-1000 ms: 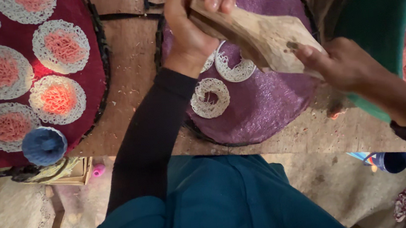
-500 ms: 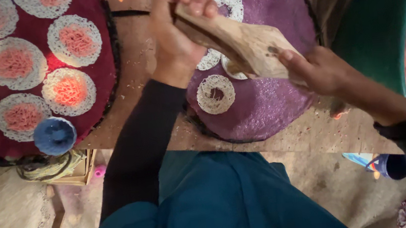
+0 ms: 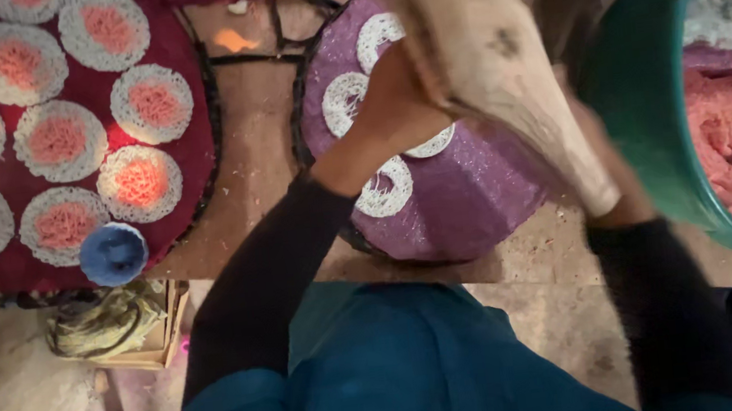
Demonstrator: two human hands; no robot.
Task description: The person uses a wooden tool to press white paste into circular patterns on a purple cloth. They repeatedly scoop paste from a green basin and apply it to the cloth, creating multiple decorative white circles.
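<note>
I hold a pale wooden press (image 3: 496, 65) up close to the camera with both hands. My left hand (image 3: 392, 112) grips its upper end, over a round purple mat (image 3: 474, 194). Three white lacy noodle discs (image 3: 387, 190) show on that mat. My right hand (image 3: 624, 205) is mostly hidden behind the press's lower handle; only the wrist side and black sleeve show. Both arms wear dark sleeves above a teal garment.
A round dark-red mat (image 3: 188, 152) at the left carries several white and orange noodle discs. A small blue cup (image 3: 113, 253) sits at its near edge. Below it is a wooden box with rope (image 3: 106, 323). A green tub (image 3: 637, 113) of pink dough stands at the right.
The press has risen toward the camera and now fills the upper middle. The view has shifted, so the green tub and its pink dough show more. Both hands stay on the press.
</note>
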